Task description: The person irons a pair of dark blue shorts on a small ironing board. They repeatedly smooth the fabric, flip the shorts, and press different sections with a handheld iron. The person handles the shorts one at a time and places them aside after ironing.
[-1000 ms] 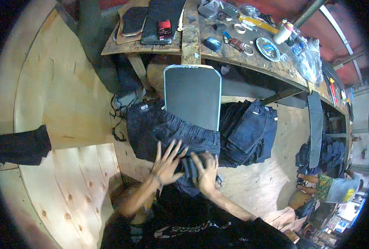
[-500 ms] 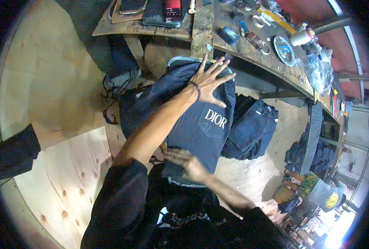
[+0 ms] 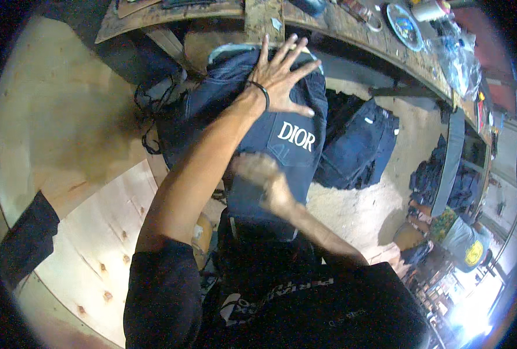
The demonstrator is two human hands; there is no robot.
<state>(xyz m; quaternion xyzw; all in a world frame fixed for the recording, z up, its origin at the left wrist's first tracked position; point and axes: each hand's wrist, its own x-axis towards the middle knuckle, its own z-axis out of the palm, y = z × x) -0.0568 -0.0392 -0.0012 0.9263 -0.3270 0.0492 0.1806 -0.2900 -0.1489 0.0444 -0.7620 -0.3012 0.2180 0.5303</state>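
Wooden bench [image 3: 343, 26] runs 11 to past 2 o'clock; on it: tape roll [image 3: 375, 24] about 1, round dish [image 3: 414, 44] and white thread spool [image 3: 432, 10] between 1 and 2, clear plastic bag [image 3: 459, 64] at 2. Light-rimmed board [image 3: 229, 47] reaches from 12 down past centre, dark denim garment [image 3: 258, 131] draped over it. Pale floor [image 3: 351, 212] around 3 to 4; dark garment pile [image 3: 360, 145] on its upper part, toward 2–3.
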